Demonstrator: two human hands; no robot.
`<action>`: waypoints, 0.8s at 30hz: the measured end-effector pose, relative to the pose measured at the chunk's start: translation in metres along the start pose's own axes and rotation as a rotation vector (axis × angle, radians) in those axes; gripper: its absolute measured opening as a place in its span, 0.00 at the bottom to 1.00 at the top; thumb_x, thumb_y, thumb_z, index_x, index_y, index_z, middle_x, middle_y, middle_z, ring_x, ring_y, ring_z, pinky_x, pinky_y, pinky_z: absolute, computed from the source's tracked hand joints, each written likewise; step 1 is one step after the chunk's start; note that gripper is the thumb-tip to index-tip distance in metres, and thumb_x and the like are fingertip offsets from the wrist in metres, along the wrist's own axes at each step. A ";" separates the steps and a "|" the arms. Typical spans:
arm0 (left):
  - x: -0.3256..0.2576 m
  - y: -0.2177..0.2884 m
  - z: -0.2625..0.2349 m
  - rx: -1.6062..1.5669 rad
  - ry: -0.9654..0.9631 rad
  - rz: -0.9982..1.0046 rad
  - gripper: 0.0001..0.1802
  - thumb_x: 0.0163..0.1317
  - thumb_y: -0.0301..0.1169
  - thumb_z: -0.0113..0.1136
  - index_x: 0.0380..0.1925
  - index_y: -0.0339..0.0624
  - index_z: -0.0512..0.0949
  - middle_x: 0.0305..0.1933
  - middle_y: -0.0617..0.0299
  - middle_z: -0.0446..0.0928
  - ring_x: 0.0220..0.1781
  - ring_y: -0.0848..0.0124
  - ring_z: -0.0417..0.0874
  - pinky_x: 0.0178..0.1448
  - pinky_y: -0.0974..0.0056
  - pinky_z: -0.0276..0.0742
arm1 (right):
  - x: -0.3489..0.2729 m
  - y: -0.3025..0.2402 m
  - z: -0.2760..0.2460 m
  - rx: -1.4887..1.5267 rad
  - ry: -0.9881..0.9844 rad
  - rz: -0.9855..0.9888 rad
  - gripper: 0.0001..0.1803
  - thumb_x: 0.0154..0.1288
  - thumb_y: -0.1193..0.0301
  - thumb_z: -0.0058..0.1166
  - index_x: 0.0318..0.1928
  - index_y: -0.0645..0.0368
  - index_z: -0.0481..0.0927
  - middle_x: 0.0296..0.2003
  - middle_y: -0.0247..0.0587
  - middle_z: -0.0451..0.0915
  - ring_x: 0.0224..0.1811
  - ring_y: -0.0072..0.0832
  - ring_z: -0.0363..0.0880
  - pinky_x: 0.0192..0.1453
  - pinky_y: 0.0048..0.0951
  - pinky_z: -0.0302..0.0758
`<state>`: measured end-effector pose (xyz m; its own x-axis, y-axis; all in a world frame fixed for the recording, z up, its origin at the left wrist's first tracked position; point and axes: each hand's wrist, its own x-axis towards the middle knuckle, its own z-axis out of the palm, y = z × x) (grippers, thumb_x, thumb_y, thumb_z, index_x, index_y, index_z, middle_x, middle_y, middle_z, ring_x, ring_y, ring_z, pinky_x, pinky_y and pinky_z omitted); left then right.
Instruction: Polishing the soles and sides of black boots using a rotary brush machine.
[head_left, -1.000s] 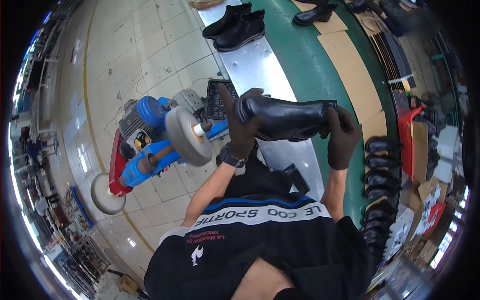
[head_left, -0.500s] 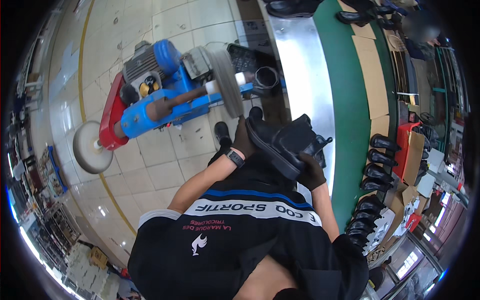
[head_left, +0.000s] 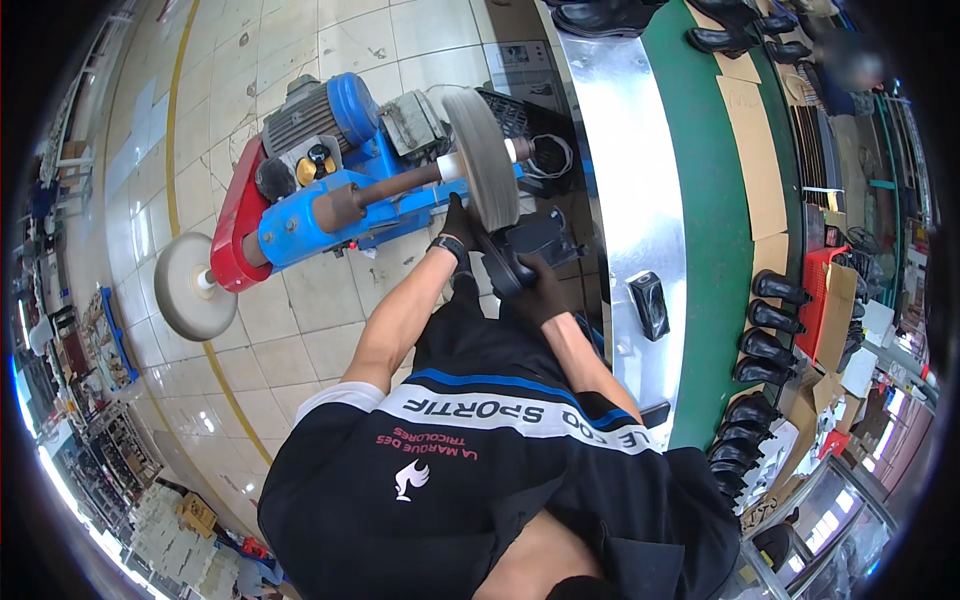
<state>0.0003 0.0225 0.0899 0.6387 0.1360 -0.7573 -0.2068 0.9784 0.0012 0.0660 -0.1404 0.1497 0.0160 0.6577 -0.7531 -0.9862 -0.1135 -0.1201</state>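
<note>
A black ankle boot point(head_left: 535, 240) is between my gloved hands, its sole side toward me and its upper close under the grey buffing wheel point(head_left: 482, 160). My left hand point(head_left: 460, 225), in a dark glove, closes on the boot's left end beside the wheel's lower edge. At the sole's near right part, my right hand point(head_left: 540, 292), also gloved, grips the boot. The fingertips of both hands are partly hidden. Boot and wheel seem to touch, though the contact is not plainly visible. The wheel sits on the shaft of a blue machine point(head_left: 300, 235) with a motor.
A second pale wheel point(head_left: 190, 290) is on the machine's left end, beside a red guard point(head_left: 238, 225). Right of me runs a metal-topped bench point(head_left: 630, 200) bearing a glossy black block-shaped thing point(head_left: 650, 305). Beyond the green strip point(head_left: 705, 200) stand several black shoes point(head_left: 770, 315).
Both hands have carried the boot forward and left, from over my lap to the buffing wheel, and turned it. The black block-shaped thing on the bench now shows fully.
</note>
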 end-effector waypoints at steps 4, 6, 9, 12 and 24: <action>0.038 0.023 -0.019 0.026 -0.114 -0.007 0.43 0.55 0.68 0.21 0.57 0.47 0.64 0.55 0.53 0.68 0.57 0.57 0.67 0.62 0.49 0.57 | 0.033 0.009 -0.016 0.031 -0.050 -0.022 0.21 0.53 0.63 0.52 0.45 0.61 0.72 0.40 0.44 0.76 0.42 0.34 0.75 0.50 0.37 0.71; 0.031 0.022 -0.013 -0.010 -0.195 -0.008 0.37 0.59 0.63 0.27 0.53 0.47 0.67 0.50 0.50 0.72 0.52 0.58 0.73 0.58 0.51 0.65 | 0.033 0.010 -0.025 0.030 -0.070 -0.044 0.21 0.53 0.63 0.52 0.46 0.61 0.72 0.41 0.44 0.76 0.43 0.34 0.75 0.50 0.36 0.70; 0.007 0.002 0.005 0.060 -0.092 0.077 0.37 0.59 0.64 0.28 0.52 0.48 0.68 0.49 0.50 0.72 0.53 0.59 0.71 0.59 0.52 0.64 | -0.008 0.001 -0.035 -0.054 -0.033 -0.030 0.20 0.54 0.66 0.52 0.46 0.62 0.72 0.41 0.43 0.76 0.44 0.32 0.74 0.51 0.33 0.70; -0.019 -0.017 0.000 -0.088 -0.349 -0.004 0.43 0.56 0.67 0.27 0.53 0.41 0.66 0.53 0.50 0.70 0.56 0.57 0.69 0.61 0.52 0.62 | -0.060 -0.004 -0.023 -0.454 0.044 -0.189 0.22 0.52 0.67 0.53 0.49 0.62 0.70 0.42 0.43 0.75 0.45 0.32 0.74 0.52 0.32 0.70; 0.022 -0.021 -0.046 0.875 -0.124 0.485 0.33 0.64 0.54 0.31 0.51 0.33 0.66 0.49 0.46 0.71 0.53 0.60 0.71 0.60 0.57 0.65 | -0.092 -0.019 0.124 -2.401 0.185 -0.427 0.39 0.39 0.61 0.59 0.59 0.45 0.64 0.41 0.59 0.72 0.43 0.52 0.72 0.50 0.42 0.69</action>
<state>-0.0153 -0.0025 0.0430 0.7130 0.5164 -0.4743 0.1198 0.5768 0.8080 0.0625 -0.1067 0.3016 0.2127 0.8329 -0.5109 0.8539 -0.4126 -0.3172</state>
